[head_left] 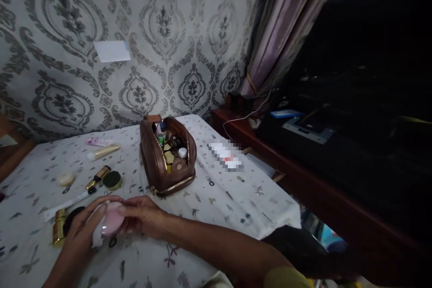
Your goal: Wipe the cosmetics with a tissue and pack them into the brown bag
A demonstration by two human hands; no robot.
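Note:
Low in the head view, my left hand [84, 220] and my right hand [145, 216] meet around a pink, rounded container [113, 218]. My left fingers curl round its side, with a white piece, perhaps a tissue or wipe [97, 234], between that hand and the container. The right thumb presses on the pink top. Just left of my hands are a gold-coloured container [59, 228] and a partly hidden black round item [72, 218]. Beyond them stands an unzipped brown cosmetic bag [151, 173] packed with small jars and bottles.
On the patterned tablecloth [216, 207] lie a dark-lidded jar [112, 181], a gold and black tube [98, 177], a cream jar [65, 179], a beige tube [104, 152] and a pink tube [99, 141]. A blurred white item [227, 155] lies right of the bag.

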